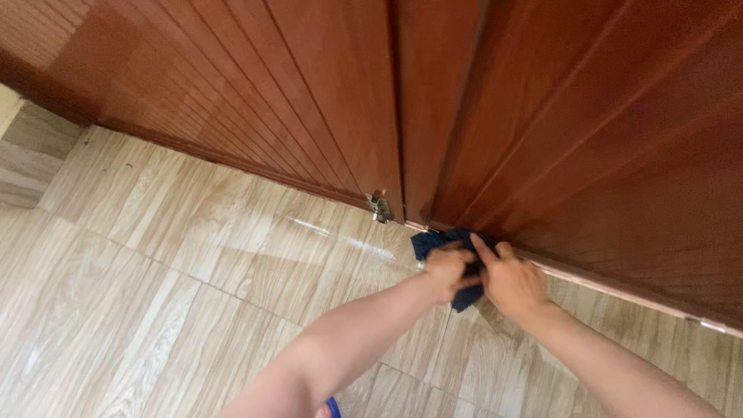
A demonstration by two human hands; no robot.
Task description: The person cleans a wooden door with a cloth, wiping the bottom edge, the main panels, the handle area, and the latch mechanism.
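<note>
Both hands, the left hand [449,267] and the right hand [511,282], pinch a dark blue cloth [433,244] against the bottom of the brown wooden door [604,155]; much door looks left to wipe.

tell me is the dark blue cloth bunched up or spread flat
Bunched up: the dark blue cloth is crumpled between the left hand and right hand, pressed at the bottom edge of the wooden door.

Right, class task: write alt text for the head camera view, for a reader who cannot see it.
Two bare hands, left hand and right hand, grip a crumpled dark blue cloth against the bottom edge of a reddish-brown grooved wooden door. Below lies a glossy light wood-pattern tiled floor, with a small metal hinge at the door's foot.
</note>
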